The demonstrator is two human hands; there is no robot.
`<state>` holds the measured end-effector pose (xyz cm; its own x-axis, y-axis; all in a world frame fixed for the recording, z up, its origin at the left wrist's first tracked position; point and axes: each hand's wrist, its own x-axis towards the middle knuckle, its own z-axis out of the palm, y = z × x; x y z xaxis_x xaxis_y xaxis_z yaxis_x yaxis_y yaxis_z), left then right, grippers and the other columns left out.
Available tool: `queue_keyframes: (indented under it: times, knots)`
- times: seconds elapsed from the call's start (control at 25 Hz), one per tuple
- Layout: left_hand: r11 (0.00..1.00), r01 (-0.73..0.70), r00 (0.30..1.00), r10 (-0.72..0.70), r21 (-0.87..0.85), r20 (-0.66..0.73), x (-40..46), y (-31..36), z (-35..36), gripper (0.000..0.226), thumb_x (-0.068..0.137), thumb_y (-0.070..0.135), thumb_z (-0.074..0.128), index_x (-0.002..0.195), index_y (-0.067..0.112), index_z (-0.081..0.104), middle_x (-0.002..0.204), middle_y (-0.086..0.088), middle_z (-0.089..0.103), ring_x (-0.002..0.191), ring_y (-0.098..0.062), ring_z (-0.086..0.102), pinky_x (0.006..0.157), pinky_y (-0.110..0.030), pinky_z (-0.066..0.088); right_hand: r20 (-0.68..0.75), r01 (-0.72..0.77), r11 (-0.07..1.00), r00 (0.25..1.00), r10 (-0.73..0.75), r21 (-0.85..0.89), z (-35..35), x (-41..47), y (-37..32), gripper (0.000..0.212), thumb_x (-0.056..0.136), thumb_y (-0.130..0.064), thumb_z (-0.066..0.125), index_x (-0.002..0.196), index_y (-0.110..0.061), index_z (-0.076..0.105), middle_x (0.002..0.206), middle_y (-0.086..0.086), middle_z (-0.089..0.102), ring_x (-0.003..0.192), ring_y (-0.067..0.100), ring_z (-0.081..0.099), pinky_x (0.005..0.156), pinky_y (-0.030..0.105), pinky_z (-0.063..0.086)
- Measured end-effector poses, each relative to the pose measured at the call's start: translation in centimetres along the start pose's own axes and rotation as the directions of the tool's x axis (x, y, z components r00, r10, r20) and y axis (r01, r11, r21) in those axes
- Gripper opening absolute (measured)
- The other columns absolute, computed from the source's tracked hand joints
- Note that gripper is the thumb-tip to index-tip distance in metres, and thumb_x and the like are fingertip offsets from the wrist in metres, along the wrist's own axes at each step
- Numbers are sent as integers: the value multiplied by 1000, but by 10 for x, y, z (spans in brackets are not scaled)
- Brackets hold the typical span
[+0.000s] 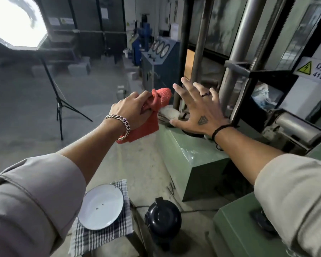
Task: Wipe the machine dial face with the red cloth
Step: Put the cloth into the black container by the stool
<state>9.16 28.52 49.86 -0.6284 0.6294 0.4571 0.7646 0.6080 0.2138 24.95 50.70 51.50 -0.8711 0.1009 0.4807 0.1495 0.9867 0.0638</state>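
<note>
Two hands: left grip (132, 108) bunches the red cloth (152, 115) (partly hanging below), right hand (196, 112) spread wide beside it.

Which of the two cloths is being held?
The red cloth, bunched in the left hand. The checked cloth lies flat under the white plate, untouched.

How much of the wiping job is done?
Done: the red cloth is picked up, bunched in the left hand. In hand: both arms reach toward the green machine; the right hand hovers open above it. Left: the wiping itself. No dial face shows under the cloth; round dials stand farther back.
</note>
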Motion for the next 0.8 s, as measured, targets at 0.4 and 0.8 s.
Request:
queue_keyframes:
  times: [0.4,0.8]
  knots:
    - [996,80,983,-75,-27,167,-65,-16,97,47,94,55,52,140,47,46,119,2,61,99,-41,69,72,-43,44,170,-10,999,985,4,33,100,-59,-2,116,79,-95,56,175,-48,12,188,-8,11,167,38,31,126,78,24]
    - [979,201,933,-192,1,306,-108,5,168,47,94,54,52,141,48,46,118,2,60,95,-37,69,73,-44,55,280,43,993,957,-73,114,168,-104,18,116,78,-94,57,175,-47,14,188,-7,13,164,41,36,124,79,27]
